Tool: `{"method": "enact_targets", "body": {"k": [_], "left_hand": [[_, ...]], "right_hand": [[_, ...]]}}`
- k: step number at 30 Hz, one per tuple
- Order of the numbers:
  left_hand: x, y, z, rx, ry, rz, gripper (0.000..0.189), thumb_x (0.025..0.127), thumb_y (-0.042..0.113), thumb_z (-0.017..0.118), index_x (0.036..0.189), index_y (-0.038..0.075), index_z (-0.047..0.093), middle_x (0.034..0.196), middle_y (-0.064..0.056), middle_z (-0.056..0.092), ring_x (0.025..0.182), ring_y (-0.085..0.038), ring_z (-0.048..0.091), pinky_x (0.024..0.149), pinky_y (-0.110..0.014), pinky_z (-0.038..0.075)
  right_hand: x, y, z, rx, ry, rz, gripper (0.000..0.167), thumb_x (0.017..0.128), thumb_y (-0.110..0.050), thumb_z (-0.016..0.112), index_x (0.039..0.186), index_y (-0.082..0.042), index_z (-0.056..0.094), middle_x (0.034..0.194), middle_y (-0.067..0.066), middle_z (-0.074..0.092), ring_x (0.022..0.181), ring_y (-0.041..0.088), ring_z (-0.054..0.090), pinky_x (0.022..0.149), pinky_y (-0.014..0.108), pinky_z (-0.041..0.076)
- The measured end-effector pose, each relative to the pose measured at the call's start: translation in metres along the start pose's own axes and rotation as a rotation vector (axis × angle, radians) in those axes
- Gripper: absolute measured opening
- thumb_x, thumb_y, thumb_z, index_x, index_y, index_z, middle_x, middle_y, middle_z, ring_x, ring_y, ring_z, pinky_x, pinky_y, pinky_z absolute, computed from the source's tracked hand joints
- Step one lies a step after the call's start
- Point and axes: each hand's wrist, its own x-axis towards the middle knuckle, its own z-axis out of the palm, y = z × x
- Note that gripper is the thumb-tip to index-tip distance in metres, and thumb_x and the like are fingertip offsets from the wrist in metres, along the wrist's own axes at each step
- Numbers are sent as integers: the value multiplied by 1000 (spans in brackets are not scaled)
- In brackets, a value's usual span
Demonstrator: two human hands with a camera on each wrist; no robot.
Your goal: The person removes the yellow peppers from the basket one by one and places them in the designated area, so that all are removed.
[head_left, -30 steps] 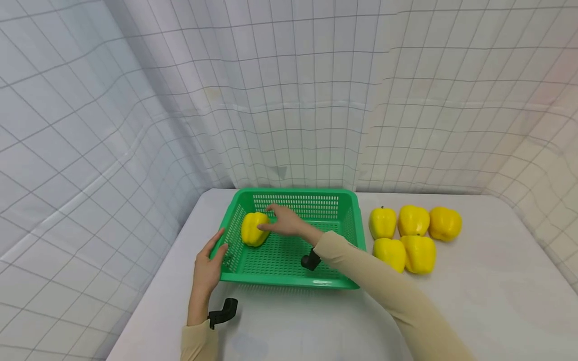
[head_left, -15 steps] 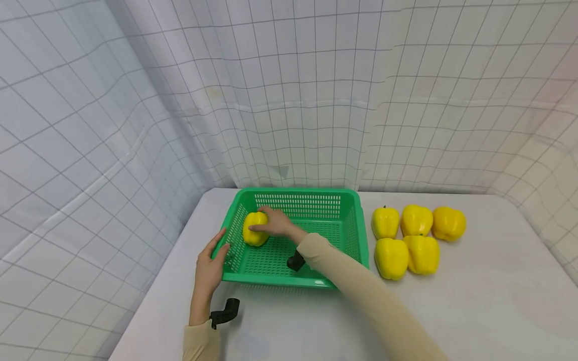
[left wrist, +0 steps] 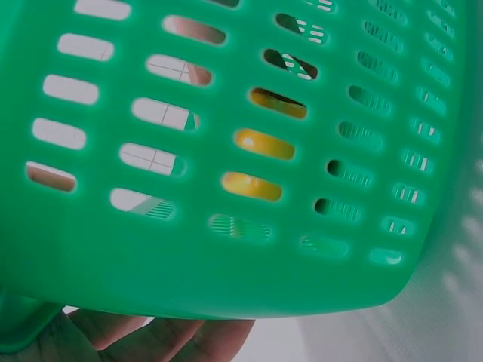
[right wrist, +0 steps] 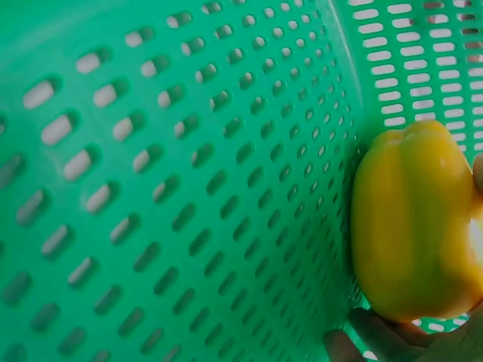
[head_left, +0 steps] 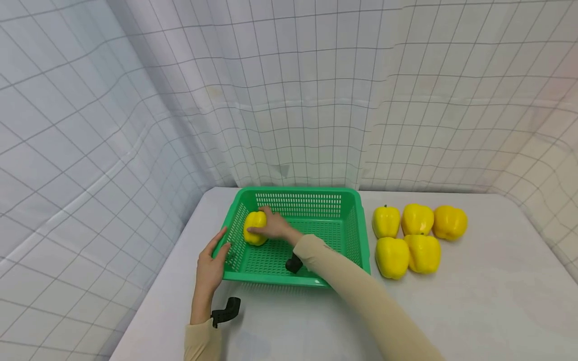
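Observation:
A green plastic basket (head_left: pixel 284 282) with slotted walls stands on the white table. My left hand (head_left: pixel 210 271) holds its left rim, thumb and fingers spread along the edge; in the left wrist view several fingertips (left wrist: pixel 219 339) show past the rim. Inside the basket, near its left wall, is a yellow bell pepper (head_left: pixel 254 220). My right hand (head_left: pixel 276 225) grips this pepper from its right side, thumb toward the front and fingers behind. In the right wrist view the pepper (right wrist: pixel 411 219) sits close to the basket wall, with fingers at its right and lower edges.
Several more yellow bell peppers (head_left: pixel 393 256) are grouped on the table (head_left: pixel 492 281) right of the basket. A white cloth (head_left: pixel 307 90) with a grid pattern hangs behind and at the sides. Black camera mounts (head_left: pixel 227 312) are on both wrists.
My right hand has moved slightly left and closed its fingers round the pepper in the basket, which stays in about the same place. The left hand keeps its hold on the rim.

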Motion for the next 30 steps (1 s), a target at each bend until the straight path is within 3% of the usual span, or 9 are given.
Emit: {"method": "enact_targets", "body": {"k": [9, 18, 30], "left_hand": [[1, -1, 2, -7, 3, -22, 45, 100, 27, 50, 144, 21, 44, 148, -9, 35, 136, -28, 28, 105, -52, 27], [0, -2, 0, 8, 10, -19, 45, 100, 28, 50, 144, 21, 44, 148, -9, 35, 136, -29, 28, 105, -54, 27], [0, -3, 0, 5, 22, -13, 46, 99, 28, 51, 144, 20, 44, 148, -9, 35, 136, -30, 27, 105, -55, 26]], "right_hand": [[-9, -2, -3, -34, -36, 13, 69, 87, -46, 65, 141, -13, 38, 114, 13, 51, 96, 22, 50, 73, 32, 46], [-19, -4, -10, -54, -67, -36, 67, 84, -42, 70, 136, -10, 42, 106, 9, 60, 87, 18, 56, 70, 28, 47], [-30, 4, -24, -68, -116, -53, 58, 82, -35, 73, 128, -12, 45, 103, 7, 60, 84, 17, 56, 70, 28, 47]]}}
